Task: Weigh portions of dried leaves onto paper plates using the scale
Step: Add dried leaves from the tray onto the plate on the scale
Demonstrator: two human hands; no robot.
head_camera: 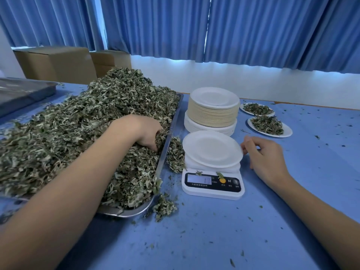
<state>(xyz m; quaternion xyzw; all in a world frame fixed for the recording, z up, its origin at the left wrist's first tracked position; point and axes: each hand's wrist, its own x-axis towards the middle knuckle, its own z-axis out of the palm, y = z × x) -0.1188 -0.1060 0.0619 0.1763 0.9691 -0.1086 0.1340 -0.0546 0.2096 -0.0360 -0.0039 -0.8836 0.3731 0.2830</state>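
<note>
Left hand point(144, 133): curled round a clump of dried leaves point(78, 123), in tray point(163, 154) toward left edge of table point(214, 230). Right hand point(266, 154): pinching rim of empty paper plate point(212, 149) on scale point(213, 184). Risks skewing reading by touch, tipping off-centre plate, dropping leaves short of it.

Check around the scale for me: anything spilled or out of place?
Yes. Dried leaves have spilled over the tray rim into heaps on the table beside the scale. Two leaf bits lie on the scale's front panel, one by the orange button. The empty plate on it sits tilted.
</note>
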